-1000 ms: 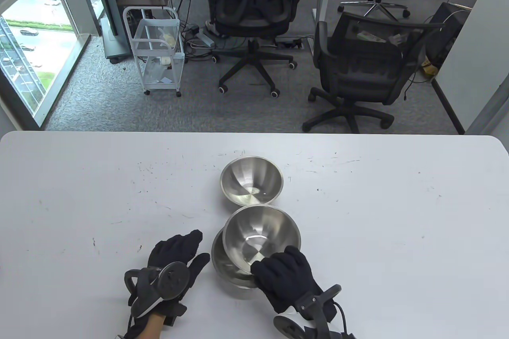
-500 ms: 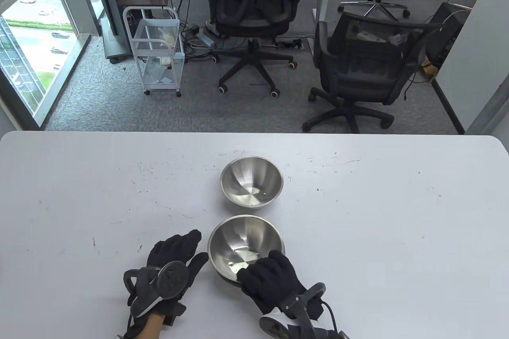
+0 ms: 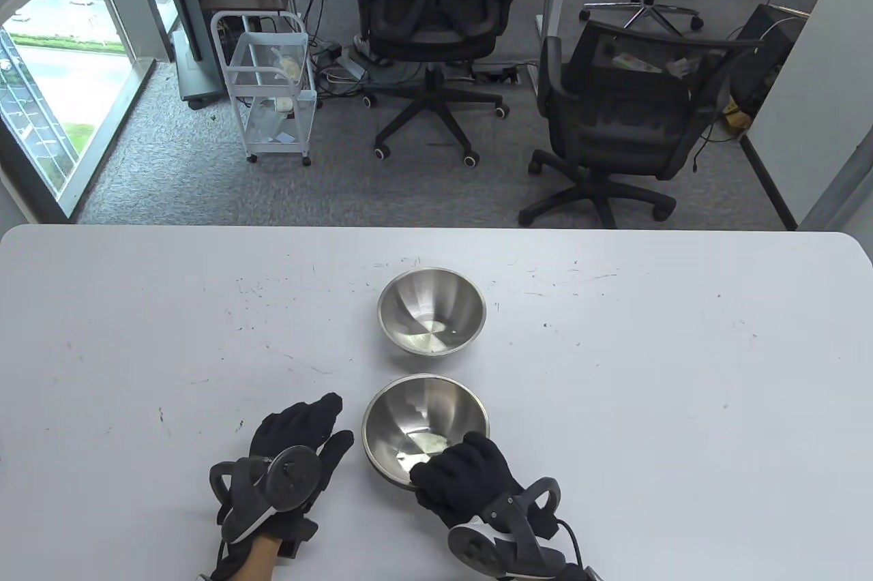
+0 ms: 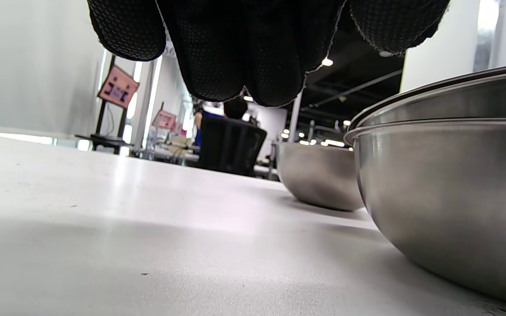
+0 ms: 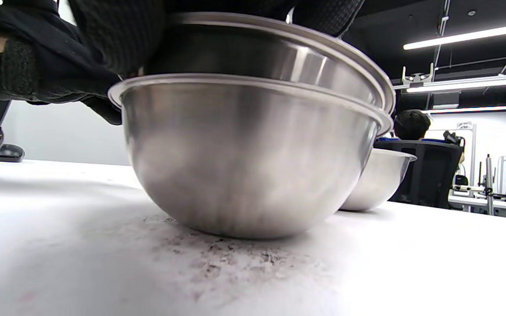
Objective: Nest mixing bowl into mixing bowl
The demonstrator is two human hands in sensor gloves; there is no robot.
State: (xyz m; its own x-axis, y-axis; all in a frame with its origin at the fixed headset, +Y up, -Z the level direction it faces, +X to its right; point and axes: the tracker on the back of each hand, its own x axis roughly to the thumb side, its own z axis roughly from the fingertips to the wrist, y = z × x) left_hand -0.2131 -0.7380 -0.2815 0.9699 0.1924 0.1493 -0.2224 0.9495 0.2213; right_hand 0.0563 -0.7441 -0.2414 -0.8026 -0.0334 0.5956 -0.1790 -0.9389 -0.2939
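On the tabletop [image 3: 614,369] an inner bowl [image 3: 423,421] sits nested in an outer bowl [image 5: 253,162], both mouth-up, at about 6 o'clock from the tabletop's centre. In the right wrist view the inner rim rides above the outer rim and tilts, higher on the near side, so the inner bowl's axis leans slightly off vertical; a bowl has no long axis to speak of. In the table view the two rims nearly coincide and the outer bowl barely shows. The right hand [image 3: 470,482] grips the stack at its 5 o'clock rim, with fingers [image 3: 470,451] curled over the inner bowl's rim into the hollow; its grip is clamped on that rim. The left hand [image 3: 293,455] rests flat on the tabletop just at 9 o'clock of the stack, its fingers spread and holding nothing, apart from the metal. A third bowl [image 3: 432,311] stands upright at 12 o'clock of the stack, near it but not touching.
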